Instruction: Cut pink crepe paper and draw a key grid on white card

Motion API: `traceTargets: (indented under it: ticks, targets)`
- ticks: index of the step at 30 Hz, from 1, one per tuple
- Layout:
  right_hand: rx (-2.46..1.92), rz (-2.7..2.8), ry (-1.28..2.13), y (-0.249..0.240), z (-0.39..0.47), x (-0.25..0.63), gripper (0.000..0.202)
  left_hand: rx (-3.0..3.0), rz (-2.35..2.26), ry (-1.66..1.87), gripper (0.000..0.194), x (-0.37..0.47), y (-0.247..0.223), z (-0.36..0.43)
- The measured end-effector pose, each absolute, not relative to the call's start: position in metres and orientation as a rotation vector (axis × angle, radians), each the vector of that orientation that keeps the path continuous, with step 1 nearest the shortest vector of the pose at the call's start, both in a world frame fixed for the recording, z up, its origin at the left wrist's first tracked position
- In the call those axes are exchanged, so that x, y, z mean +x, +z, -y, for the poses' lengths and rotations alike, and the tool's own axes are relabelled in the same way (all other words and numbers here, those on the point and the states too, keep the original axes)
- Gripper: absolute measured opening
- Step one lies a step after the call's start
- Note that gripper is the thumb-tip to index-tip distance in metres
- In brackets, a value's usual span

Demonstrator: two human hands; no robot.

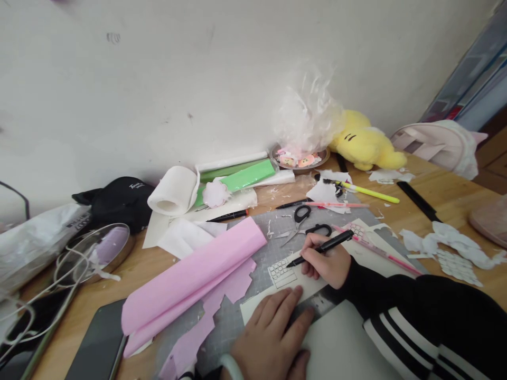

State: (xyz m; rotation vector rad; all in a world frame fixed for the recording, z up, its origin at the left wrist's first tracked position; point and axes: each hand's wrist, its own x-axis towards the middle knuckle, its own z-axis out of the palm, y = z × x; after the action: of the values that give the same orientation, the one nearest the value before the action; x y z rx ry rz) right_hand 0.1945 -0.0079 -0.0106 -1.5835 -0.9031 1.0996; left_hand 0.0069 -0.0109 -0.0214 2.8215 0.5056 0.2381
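A black pen [321,247] is clamped in the right hand [328,262] over a gridded card [283,274], low centre; the card is pressed flat by the open left hand [273,338]. Pink paper [190,282] and scissors [303,221] are crowded alongside.

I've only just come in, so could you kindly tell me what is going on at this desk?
A person is drawing at a wooden desk. The right hand holds a black marker pen, its tip on a small grid sketched on a white card strip. The left hand presses the card flat on a grey cutting mat. Rolled pink paper and black-handled scissors lie alongside.
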Motion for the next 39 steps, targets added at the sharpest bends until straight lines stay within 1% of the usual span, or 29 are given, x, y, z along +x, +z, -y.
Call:
traceTargets:
  ticks: [5,11,17,27,31,36,39]
  targets:
    - [-1.490,0.946,1.129,-0.007,0.013,0.190,0.010,2.837,-0.486,0.234,0.043,0.007,-0.019,0.009]
    - [-1.488,1.221,1.040,-0.011,0.019,0.183,0.008,2.836,-0.465,0.244,0.045,0.007,-0.020,0.009]
    - [-1.503,1.215,1.064,-0.013,0.018,0.183,0.008,2.838,-0.465,0.256,0.043,0.008,-0.019,0.009]
    - [-1.518,1.245,1.051,-0.016,0.017,0.183,0.008,2.889,-0.378,0.366,0.049,0.005,-0.037,0.004]
    - [-1.503,1.277,1.048,-0.018,0.017,0.183,0.007,2.866,-0.403,0.358,0.048,0.006,-0.033,0.006]
    - [-1.503,1.255,1.086,-0.015,0.017,0.183,0.008,2.813,-0.499,0.347,0.043,0.008,-0.027,0.010]
    - [-1.518,1.233,1.068,-0.012,0.017,0.182,0.009,2.827,-0.441,0.348,0.046,0.008,-0.028,0.008]
